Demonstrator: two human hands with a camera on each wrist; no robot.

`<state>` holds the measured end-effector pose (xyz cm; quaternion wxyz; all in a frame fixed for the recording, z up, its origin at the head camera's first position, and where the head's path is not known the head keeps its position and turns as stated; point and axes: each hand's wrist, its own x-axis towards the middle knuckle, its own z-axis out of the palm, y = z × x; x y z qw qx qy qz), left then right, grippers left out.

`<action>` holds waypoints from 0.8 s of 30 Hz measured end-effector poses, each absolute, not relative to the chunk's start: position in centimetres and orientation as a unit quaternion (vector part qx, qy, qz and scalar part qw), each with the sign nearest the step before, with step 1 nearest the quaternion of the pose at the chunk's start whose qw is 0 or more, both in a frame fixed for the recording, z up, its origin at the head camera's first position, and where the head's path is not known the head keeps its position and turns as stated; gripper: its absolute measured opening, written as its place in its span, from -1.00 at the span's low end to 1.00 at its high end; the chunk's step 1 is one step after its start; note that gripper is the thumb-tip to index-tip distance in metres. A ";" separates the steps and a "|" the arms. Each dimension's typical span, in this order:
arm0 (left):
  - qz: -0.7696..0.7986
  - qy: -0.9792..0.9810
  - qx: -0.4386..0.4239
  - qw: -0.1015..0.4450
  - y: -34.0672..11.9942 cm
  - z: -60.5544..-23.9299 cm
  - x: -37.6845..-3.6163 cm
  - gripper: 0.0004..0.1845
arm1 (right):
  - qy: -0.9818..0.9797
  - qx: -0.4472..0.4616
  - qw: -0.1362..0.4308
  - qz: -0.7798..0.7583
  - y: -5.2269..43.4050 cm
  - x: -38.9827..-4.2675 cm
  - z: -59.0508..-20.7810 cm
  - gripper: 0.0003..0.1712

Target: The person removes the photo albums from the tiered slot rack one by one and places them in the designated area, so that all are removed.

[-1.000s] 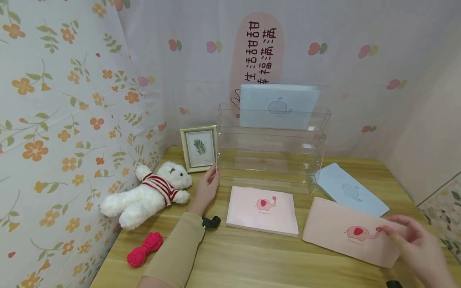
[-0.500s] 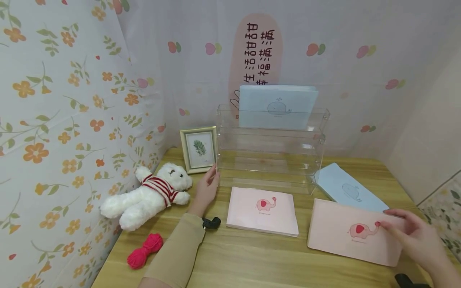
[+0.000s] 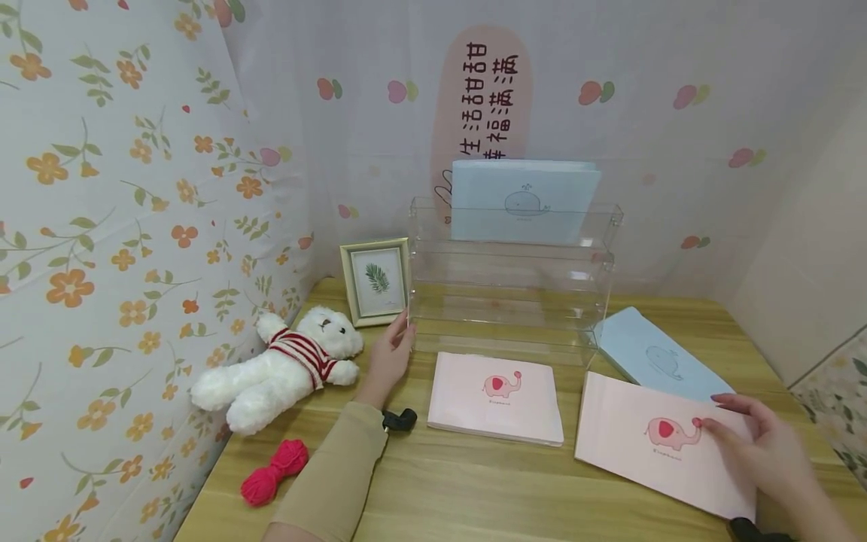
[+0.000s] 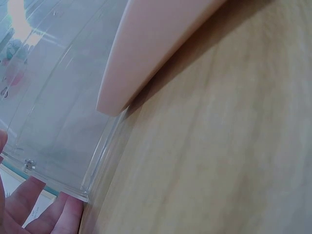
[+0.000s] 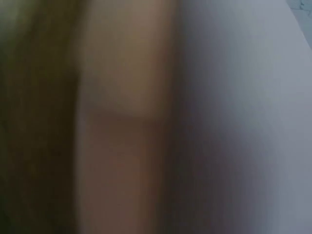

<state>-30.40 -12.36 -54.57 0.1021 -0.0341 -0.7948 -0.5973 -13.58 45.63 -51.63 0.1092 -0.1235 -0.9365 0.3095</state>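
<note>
At the lower right of the head view, a pink elephant envelope point(image 3: 660, 452) is held by the right hand point(image 3: 759, 455), its fingers laid over the right part of the cover and its thumb apparently tucked at the edge. The envelope's near edge seems to be raised off the table point(image 3: 474, 489), probably so that it can be lifted clear of the blue whale envelope point(image 3: 653, 357) just behind it.

Left of centre, the left hand point(image 3: 389, 357) is rested with relaxed fingers against the lower left corner of the clear acrylic rack point(image 3: 511, 286); in the left wrist view the fingertips point(image 4: 58, 217) are seen touching that corner, seemingly to steady the rack. A second pink envelope point(image 3: 494, 395) lies flat in front of the rack, and another blue envelope point(image 3: 524, 199) stands upright in its rear tier. The right wrist view is too blurred to read.
</note>
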 end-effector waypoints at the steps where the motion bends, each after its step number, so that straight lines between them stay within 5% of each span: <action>1: -0.597 -0.795 -0.035 0.103 -12.4 -54.6 -30.4 -0.45 | -0.938 -0.119 0.113 0.304 45.6 -13.6 -51.7 -0.28; 8: -0.597 -0.796 -0.034 0.098 -12.3 -54.5 -30.3 -0.44 | -0.952 -0.086 0.115 0.272 45.7 -13.8 -51.9 -0.31; 18: -0.593 -0.799 -0.030 0.094 -12.4 -54.3 -30.3 -0.44 | -0.965 -0.052 -0.018 0.256 46.7 -14.3 -50.1 -0.24; 24: -0.593 -0.800 -0.022 0.089 -12.3 -54.1 -30.2 -0.44 | -0.971 0.003 0.067 0.230 46.0 -14.7 -47.8 -0.48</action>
